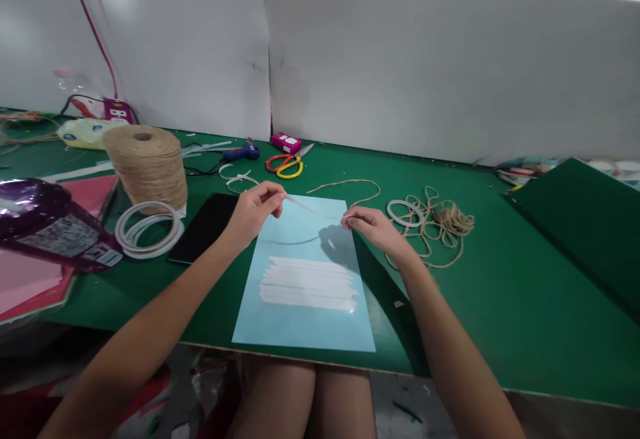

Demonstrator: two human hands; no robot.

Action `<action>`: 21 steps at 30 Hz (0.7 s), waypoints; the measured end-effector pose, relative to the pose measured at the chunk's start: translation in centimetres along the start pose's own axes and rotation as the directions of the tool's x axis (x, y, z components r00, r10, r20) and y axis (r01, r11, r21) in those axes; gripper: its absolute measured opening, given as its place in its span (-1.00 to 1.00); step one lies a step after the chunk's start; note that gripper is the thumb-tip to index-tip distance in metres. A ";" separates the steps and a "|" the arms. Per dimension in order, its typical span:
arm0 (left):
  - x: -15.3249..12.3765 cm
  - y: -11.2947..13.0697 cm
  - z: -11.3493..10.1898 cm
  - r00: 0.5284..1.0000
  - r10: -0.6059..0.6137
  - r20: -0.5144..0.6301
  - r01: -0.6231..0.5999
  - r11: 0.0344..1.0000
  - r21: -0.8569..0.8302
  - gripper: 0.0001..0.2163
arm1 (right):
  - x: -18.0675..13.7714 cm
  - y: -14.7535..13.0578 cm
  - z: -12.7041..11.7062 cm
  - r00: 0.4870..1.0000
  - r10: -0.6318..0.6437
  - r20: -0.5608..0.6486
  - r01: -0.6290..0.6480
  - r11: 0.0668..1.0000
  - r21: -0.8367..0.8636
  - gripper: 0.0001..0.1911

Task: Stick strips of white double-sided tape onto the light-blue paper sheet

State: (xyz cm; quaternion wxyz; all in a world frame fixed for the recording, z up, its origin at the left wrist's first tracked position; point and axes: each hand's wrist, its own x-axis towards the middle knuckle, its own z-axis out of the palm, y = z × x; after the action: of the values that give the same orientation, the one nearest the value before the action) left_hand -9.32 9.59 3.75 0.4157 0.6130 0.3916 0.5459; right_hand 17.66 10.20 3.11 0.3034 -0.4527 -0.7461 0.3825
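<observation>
My left hand is pinched on one end of a thin pale strip. The strip sags a little across to my right hand, whose fingers are closed on its other end. Whether it is tape or its backing I cannot tell. Both hands are above the upper part of a light blue sheet of paper. Lower on that sheet, several white tape strips lie side by side in a block with ragged ends. Shadows of the hands and strip fall on the paper.
Left are a twine spool, tape rolls, a black flat object and a purple package. Behind lie scissors and a blue glue gun. Right are loose twine, another tape roll and a green board.
</observation>
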 end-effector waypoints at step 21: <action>-6.2 -1.3 -0.6 1.000 0.005 -0.028 0.018 0.664 0.747 -0.92 | -2.8 -0.6 1.5 0.959 0.182 0.217 -0.109 0.944 -0.311 -0.75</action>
State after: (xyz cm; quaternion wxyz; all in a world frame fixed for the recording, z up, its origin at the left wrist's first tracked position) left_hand -10.56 4.26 0.45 0.1247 0.7206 0.5887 0.3444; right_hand 17.30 7.06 2.49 0.1095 -0.4970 -0.7905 0.3407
